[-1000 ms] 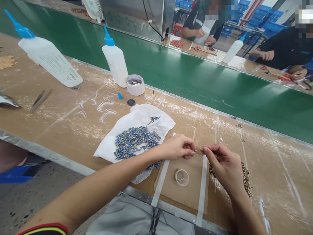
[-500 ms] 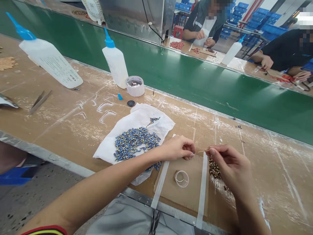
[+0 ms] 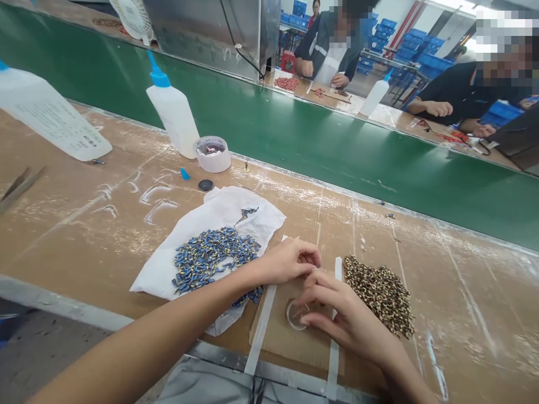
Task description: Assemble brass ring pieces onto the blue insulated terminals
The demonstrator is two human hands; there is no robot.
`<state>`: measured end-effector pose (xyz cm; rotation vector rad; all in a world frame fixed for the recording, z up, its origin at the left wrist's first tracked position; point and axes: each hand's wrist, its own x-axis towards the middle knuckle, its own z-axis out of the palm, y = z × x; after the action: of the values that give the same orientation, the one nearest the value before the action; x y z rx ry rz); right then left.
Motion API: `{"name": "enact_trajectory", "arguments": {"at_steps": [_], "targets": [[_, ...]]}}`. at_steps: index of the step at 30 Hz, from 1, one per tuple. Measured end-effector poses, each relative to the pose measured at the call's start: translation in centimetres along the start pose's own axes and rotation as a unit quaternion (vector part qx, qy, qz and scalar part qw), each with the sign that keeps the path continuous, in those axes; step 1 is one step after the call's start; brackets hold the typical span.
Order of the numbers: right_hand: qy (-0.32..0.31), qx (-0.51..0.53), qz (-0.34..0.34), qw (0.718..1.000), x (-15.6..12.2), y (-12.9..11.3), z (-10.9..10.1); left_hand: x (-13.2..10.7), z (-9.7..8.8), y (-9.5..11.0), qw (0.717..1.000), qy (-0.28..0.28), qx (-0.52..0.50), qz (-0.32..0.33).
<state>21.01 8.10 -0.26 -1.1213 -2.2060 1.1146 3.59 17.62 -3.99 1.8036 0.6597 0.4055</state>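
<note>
My left hand (image 3: 290, 262) is closed in a pinch over the top of a taped cardboard piece (image 3: 295, 350). What sits between its fingertips is too small to make out. Close against it, my right hand (image 3: 337, 306) has its thumb and fingers curled over a small clear round cup (image 3: 290, 321); a thin wooden stick shows faintly at its fingertips. Left of the cardboard, small blue-and-yellow pieces (image 3: 202, 258) lie heaped on a white cloth (image 3: 154, 278). To the right is a pile of small dark-and-cream pieces (image 3: 381, 292).
White squeeze bottles (image 3: 174, 118) with blue nozzles, a tape roll (image 3: 214, 163) holding scraps, a black cap (image 3: 205, 184) and tweezers (image 3: 21, 188) are on the table. A green conveyor belt (image 3: 295, 146) runs behind. Two people work across it.
My right hand has moved left and down from beside the dark-and-cream pile to over the cup, uncovering that pile. My left hand keeps its pinch. The whole view has shifted slightly.
</note>
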Motion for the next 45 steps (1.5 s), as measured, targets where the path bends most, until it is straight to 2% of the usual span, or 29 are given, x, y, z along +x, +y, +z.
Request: {"name": "enact_trajectory", "arguments": {"at_steps": [1, 3, 5, 6, 8, 11, 16, 21, 25, 28, 31, 36, 45], "targets": [[0.023, 0.007, 0.006, 1.000, -0.3, 0.4, -0.7, 0.0, 0.0, 0.0, 1.000, -0.003, -0.006, -0.004], [0.115, -0.010, 0.048, 0.992, -1.1, 1.6, -2.8, 0.0, 0.0, 0.0, 1.000, -0.010, -0.024, -0.015], [0.243, -0.073, 0.138, 0.957, -2.1, 3.4, -4.9, 0.1, 0.1, 0.1, 0.999, -0.013, -0.028, -0.025], [0.283, -0.108, 0.182, 0.935, -2.5, 4.5, -5.8, 0.1, 0.1, 0.0, 0.999, -0.010, -0.023, -0.026], [0.280, -0.147, 0.236, 0.919, -3.0, 6.4, -6.9, 0.1, 0.1, 0.0, 1.000, -0.002, -0.010, -0.023], [0.228, -0.151, 0.235, 0.933, -2.9, 8.2, -6.9, 0.2, 0.3, -0.1, 1.000, 0.002, -0.016, -0.024], [0.194, -0.178, 0.210, 0.942, -1.9, 8.4, -5.8, 0.2, 0.4, -0.2, 0.998, -0.005, -0.053, -0.029], [0.182, -0.184, 0.200, 0.945, -2.1, 8.2, -6.1, 0.0, 0.4, -0.1, 0.999, 0.001, -0.047, -0.027], [0.246, -0.091, 0.209, 0.942, -2.5, 7.4, -6.4, -0.1, 0.4, 0.1, 0.999, 0.006, -0.033, -0.022], [0.289, 0.022, 0.174, 0.941, -2.2, 6.0, -5.7, -0.2, 0.6, 0.6, 0.999, 0.032, -0.016, -0.018], [0.290, 0.108, 0.155, 0.938, -1.3, 4.8, -4.3, -0.3, 0.7, 1.2, 0.997, 0.079, 0.006, 0.002], [0.297, 0.229, 0.163, 0.913, -0.1, 4.2, -2.1, -0.5, 0.8, 1.8, 0.989, 0.138, 0.034, 0.033], [0.330, 0.243, 0.143, 0.901, 0.7, 4.4, -1.1, -0.5, 1.2, 1.7, 0.978, 0.170, 0.101, 0.059]]}}
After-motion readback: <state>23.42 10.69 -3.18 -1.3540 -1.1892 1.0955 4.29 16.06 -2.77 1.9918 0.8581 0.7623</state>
